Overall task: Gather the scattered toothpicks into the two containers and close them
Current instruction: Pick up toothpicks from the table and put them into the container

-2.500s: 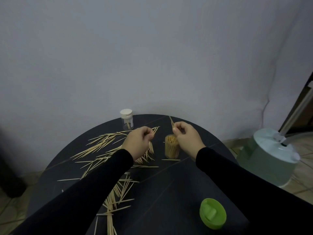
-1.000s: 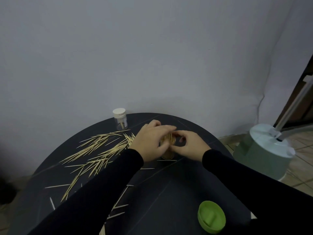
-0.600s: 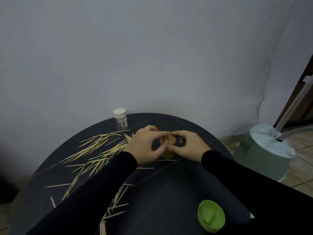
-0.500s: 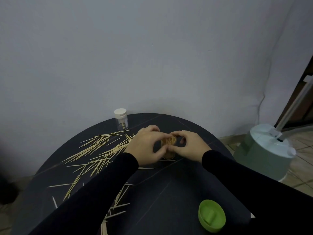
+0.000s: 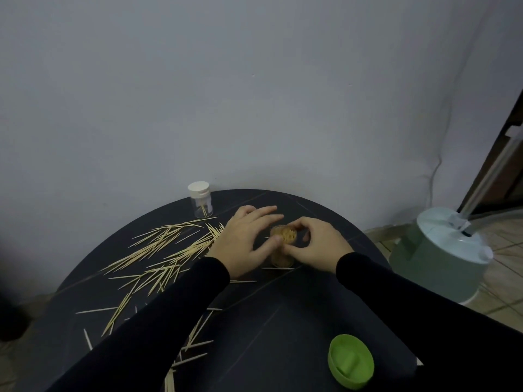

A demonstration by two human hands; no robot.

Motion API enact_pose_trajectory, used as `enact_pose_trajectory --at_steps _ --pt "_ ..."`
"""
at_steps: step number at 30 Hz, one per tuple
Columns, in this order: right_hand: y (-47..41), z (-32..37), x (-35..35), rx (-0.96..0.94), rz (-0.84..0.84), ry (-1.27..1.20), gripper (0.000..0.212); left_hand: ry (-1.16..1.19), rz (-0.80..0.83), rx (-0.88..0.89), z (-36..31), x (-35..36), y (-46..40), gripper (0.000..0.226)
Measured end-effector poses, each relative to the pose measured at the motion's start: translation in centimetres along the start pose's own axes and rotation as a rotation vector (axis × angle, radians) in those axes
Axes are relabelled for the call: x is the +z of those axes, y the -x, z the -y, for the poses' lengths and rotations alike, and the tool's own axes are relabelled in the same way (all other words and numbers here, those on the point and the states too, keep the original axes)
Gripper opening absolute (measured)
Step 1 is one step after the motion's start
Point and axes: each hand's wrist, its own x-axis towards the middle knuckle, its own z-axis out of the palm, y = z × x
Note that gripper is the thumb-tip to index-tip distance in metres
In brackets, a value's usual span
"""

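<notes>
round dark table [image 5: 283, 321] against a pale wall [image 5: 254, 94]. near the table's far edge, toward its middle, an open container [image 5: 283, 247] stands upright, packed full of toothpicks, no lid on it. both hands meet at it. the left hand [image 5: 243, 241] lies against its left side, fingers mostly straight and reaching past the rim toward the far edge, thumb touching the container's wall; it is not wrapped round it. the right hand [image 5: 317, 246] has fingers curled over the rim from the right, thumb low on the wall, gripping the container.

scattered toothpicks [image 5: 164, 250] lie in a loose sheaf over the left half of the table, more strays trailing toward the near edge. one toothpick [image 5: 278, 268] lies flat just at the container's base.

second container [image 5: 201, 203], clear with a white cap on, stands at the far left edge, a few toothpicks inside. a green lid [image 5: 351, 364] lies upside down near the near right edge, well apart from both containers.

off the table to the right, on a tiled floor, a pale green bucket [image 5: 435, 256].
</notes>
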Motion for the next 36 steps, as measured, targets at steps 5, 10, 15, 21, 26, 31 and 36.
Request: enact_pose_trajectory --at_steps 5,10,15,21,26,31,36 --pt "0.1 -0.1 0.0 0.071 -0.04 -0.007 0.047 -0.018 -0.148 -0.266 0.2 0.9 -0.1 0.037" --pt "0.0 -0.5 0.4 0.115 -0.118 0.023 0.045 -0.194 0.176 -0.207 -0.4 2.7 -0.1 0.045" --pt "0.0 -0.6 0.2 0.137 -0.144 0.033 0.046 -0.171 0.327 -0.217 -0.6 4.3 -1.7 0.043" --pt "-0.1 -0.8 0.3 0.141 -0.135 0.007 0.049 -0.302 0.381 -0.162 -1.2 3.1 -1.6 0.038" --pt "-0.1 -0.7 0.4 0.141 -0.128 0.002 0.048 -0.297 0.334 -0.187 -1.5 2.0 0.8 0.043" --pt "-0.1 -0.3 0.6 0.128 -0.12 -0.016 0.05 -0.246 0.242 -0.225 -2.1 1.5 1.7 0.024" --pt "-0.1 0.2 1.4 0.083 -0.085 -0.045 0.054 -0.377 0.333 -0.17 -2.0 -0.1 1.9 0.029"
